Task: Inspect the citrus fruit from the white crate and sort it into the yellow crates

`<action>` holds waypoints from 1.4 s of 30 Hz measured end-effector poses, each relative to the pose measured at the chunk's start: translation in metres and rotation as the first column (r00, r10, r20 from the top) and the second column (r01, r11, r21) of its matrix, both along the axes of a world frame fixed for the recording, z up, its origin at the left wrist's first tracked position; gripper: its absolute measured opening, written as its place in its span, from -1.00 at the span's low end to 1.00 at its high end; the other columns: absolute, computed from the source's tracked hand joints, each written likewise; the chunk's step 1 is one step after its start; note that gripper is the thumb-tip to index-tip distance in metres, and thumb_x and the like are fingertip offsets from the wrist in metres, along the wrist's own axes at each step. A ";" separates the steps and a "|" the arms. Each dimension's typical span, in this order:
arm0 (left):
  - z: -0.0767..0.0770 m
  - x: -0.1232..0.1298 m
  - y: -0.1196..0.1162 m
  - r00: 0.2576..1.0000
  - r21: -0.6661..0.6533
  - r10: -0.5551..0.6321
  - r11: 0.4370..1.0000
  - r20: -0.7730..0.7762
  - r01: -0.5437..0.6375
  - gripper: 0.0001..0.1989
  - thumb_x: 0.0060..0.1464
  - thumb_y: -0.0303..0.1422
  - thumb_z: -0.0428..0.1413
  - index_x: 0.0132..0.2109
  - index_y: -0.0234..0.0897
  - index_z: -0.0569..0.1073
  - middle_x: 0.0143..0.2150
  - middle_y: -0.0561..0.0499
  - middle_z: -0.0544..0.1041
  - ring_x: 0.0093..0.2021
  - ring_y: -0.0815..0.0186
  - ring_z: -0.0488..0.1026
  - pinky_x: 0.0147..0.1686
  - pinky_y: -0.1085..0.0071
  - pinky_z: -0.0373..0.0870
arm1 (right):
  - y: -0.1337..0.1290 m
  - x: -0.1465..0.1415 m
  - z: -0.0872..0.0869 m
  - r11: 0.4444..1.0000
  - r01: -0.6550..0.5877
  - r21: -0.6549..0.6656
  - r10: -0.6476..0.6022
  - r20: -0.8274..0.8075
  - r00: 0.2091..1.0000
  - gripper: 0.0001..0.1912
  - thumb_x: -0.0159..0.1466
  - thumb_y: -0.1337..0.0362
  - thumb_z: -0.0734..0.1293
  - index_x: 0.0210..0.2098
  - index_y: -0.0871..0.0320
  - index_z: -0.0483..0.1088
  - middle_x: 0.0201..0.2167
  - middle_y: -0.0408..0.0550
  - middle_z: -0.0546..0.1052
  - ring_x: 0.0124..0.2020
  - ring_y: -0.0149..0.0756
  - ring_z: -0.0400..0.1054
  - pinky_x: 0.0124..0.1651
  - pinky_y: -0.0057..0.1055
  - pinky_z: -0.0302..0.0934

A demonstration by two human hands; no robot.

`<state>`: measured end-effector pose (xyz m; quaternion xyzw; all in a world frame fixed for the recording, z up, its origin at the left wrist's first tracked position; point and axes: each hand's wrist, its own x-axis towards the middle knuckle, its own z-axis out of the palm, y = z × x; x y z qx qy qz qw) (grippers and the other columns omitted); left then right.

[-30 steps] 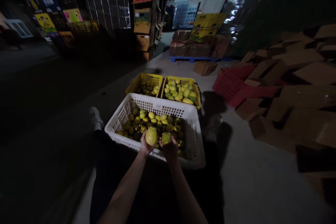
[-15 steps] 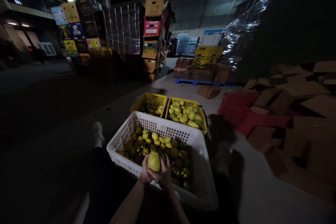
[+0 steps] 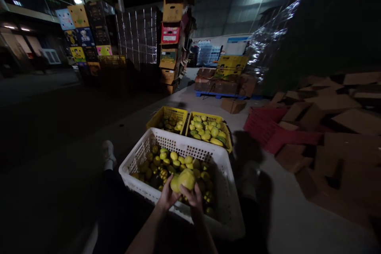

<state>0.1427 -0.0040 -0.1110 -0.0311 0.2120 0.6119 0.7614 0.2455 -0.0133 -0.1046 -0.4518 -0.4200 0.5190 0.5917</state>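
My left hand (image 3: 167,197) is closed around a yellow-green lemon-like fruit (image 3: 174,183) above the near part of a white perforated plastic crate (image 3: 184,138). My right hand (image 3: 193,198) grips a second, larger-looking yellow-green fruit (image 3: 187,179), pressed close beside the first; whether they touch cannot be told. Beneath both hands many similar fruits (image 3: 174,155) lie loose in the crate, some in deep shadow. Beyond its far rim stand two yellow crates: the left crate (image 3: 154,118) holds smaller-looking fruits, and the right crate (image 3: 228,137) is heaped with yellow and green ones.
Flattened cardboard (image 3: 336,107) and a red folded piece (image 3: 264,127) lie to the right. Farther off stand a tall stack of fruit cartons (image 3: 170,53), a blue pallet (image 3: 218,95) bearing boxes, and a film-wrapped stack (image 3: 262,43). My shoe (image 3: 108,151) rests left of the white crate.
A single fruit was clearly visible between my hands; now two show side by side, the larger-looking one in my right hand. My hands have moved slightly apart. The view has shifted a little.
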 end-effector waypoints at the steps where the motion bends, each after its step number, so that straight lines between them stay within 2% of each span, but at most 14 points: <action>1: 0.000 0.000 0.000 1.000 -0.015 0.018 1.000 0.007 -0.018 -0.77 0.17 -0.32 0.15 -0.08 -0.39 0.49 -0.23 -0.12 0.61 -0.22 0.25 0.58 -0.14 0.37 0.49 | 0.004 0.007 0.003 1.000 0.005 -0.005 -0.005 -0.014 1.000 -0.48 -0.05 0.08 0.49 -0.11 0.09 0.45 -0.22 -0.01 0.58 -0.14 -0.09 0.49 -0.12 -0.20 0.42; 4: 0.003 0.000 0.000 0.994 -0.092 0.102 0.991 0.030 -0.099 -0.77 0.16 -0.32 0.16 -0.06 -0.34 0.47 -0.28 -0.06 0.60 -0.30 0.31 0.57 -0.24 0.39 0.50 | 0.017 0.024 0.005 0.999 0.021 -0.047 -0.018 0.058 0.998 -0.43 -0.16 0.08 0.52 -0.15 0.12 0.46 -0.32 -0.03 0.59 -0.28 -0.08 0.50 -0.21 -0.20 0.43; 7: 0.004 -0.002 -0.001 0.988 -0.124 0.146 0.983 0.054 -0.138 -0.75 0.17 -0.34 0.15 -0.01 -0.29 0.46 -0.33 -0.01 0.59 -0.36 0.33 0.56 -0.29 0.40 0.50 | 0.021 0.034 -0.006 0.995 0.086 -0.043 -0.075 0.225 0.972 -0.34 -0.27 0.09 0.54 -0.17 0.17 0.46 -0.37 0.01 0.60 -0.30 -0.02 0.50 -0.21 -0.15 0.43; 11: 0.000 -0.005 -0.001 0.997 -0.085 0.083 0.993 -0.002 -0.083 -0.74 0.16 -0.25 0.16 -0.06 -0.30 0.48 -0.40 -0.02 0.58 -0.46 0.30 0.55 -0.49 0.46 0.43 | 0.015 0.035 -0.025 0.997 0.051 0.062 -0.070 0.378 0.923 -0.43 -0.20 0.07 0.49 -0.19 0.16 0.46 -0.34 0.04 0.60 -0.25 0.00 0.50 -0.16 -0.14 0.42; 15: -0.003 -0.005 -0.002 0.994 -0.059 0.093 0.994 -0.049 -0.096 -0.77 0.15 -0.20 0.16 -0.17 -0.28 0.48 -0.44 0.01 0.57 -0.52 0.29 0.52 -0.64 0.51 0.28 | 0.010 0.030 -0.032 0.983 0.073 0.168 -0.135 0.396 0.908 -0.45 -0.19 0.09 0.46 -0.21 0.15 0.42 -0.30 0.05 0.59 -0.25 -0.04 0.49 -0.15 -0.14 0.42; 20: -0.005 -0.008 -0.002 0.997 -0.046 0.067 0.997 -0.036 -0.069 -0.78 0.16 -0.22 0.15 -0.13 -0.28 0.48 -0.41 0.01 0.58 -0.49 0.28 0.54 -0.60 0.48 0.33 | 0.007 0.029 -0.033 0.982 0.102 0.157 -0.160 0.415 0.896 -0.38 -0.18 0.09 0.47 -0.14 0.13 0.31 -0.28 0.02 0.56 -0.30 -0.14 0.47 -0.22 -0.23 0.41; 26: 0.000 -0.011 -0.005 0.995 -0.056 0.077 0.995 -0.063 -0.081 -0.76 0.15 -0.25 0.13 -0.08 -0.28 0.48 -0.40 0.01 0.56 -0.49 0.30 0.52 -0.59 0.50 0.30 | 0.001 0.029 -0.018 0.990 0.128 0.057 -0.140 0.373 0.917 -0.38 -0.17 0.02 0.49 -0.18 0.11 0.28 -0.35 -0.06 0.54 -0.33 -0.16 0.44 -0.25 -0.25 0.36; 32: 0.009 -0.014 -0.007 0.995 -0.084 0.082 0.993 -0.058 -0.087 -0.68 0.17 -0.27 0.11 0.04 -0.27 0.48 -0.34 -0.02 0.58 -0.40 0.30 0.52 -0.42 0.44 0.41 | -0.001 0.027 -0.010 0.991 0.129 -0.016 -0.115 0.362 0.925 -0.33 -0.20 0.03 0.51 -0.15 0.11 0.29 -0.34 -0.07 0.53 -0.31 -0.16 0.43 -0.22 -0.25 0.33; 37: 0.009 -0.014 -0.008 0.994 -0.088 0.111 0.990 -0.021 -0.112 -0.69 0.20 -0.31 0.08 0.07 -0.23 0.48 -0.29 -0.03 0.58 -0.32 0.29 0.53 -0.31 0.40 0.45 | -0.003 0.026 -0.005 0.989 0.145 -0.009 -0.131 0.370 0.920 -0.33 -0.24 0.04 0.53 -0.18 0.13 0.32 -0.34 -0.07 0.53 -0.31 -0.17 0.42 -0.21 -0.25 0.32; 39: 0.010 -0.013 -0.007 0.988 -0.076 0.151 0.986 -0.013 -0.151 -0.69 0.21 -0.34 0.06 0.08 -0.22 0.47 -0.25 -0.04 0.58 -0.26 0.29 0.53 -0.25 0.38 0.47 | -0.004 0.026 -0.002 0.989 0.138 -0.043 -0.119 0.302 0.946 -0.33 -0.26 0.06 0.54 -0.19 0.13 0.32 -0.35 -0.09 0.52 -0.32 -0.18 0.41 -0.21 -0.26 0.31; 42: 0.011 -0.011 -0.005 0.982 -0.071 0.187 0.980 -0.011 -0.188 -0.70 0.22 -0.36 0.03 0.08 -0.23 0.45 -0.22 -0.04 0.58 -0.20 0.29 0.53 -0.14 0.33 0.49 | -0.002 0.024 0.005 0.984 0.095 -0.149 -0.085 0.067 0.994 -0.39 -0.22 0.08 0.53 -0.21 0.11 0.34 -0.33 -0.12 0.52 -0.29 -0.22 0.39 -0.22 -0.32 0.32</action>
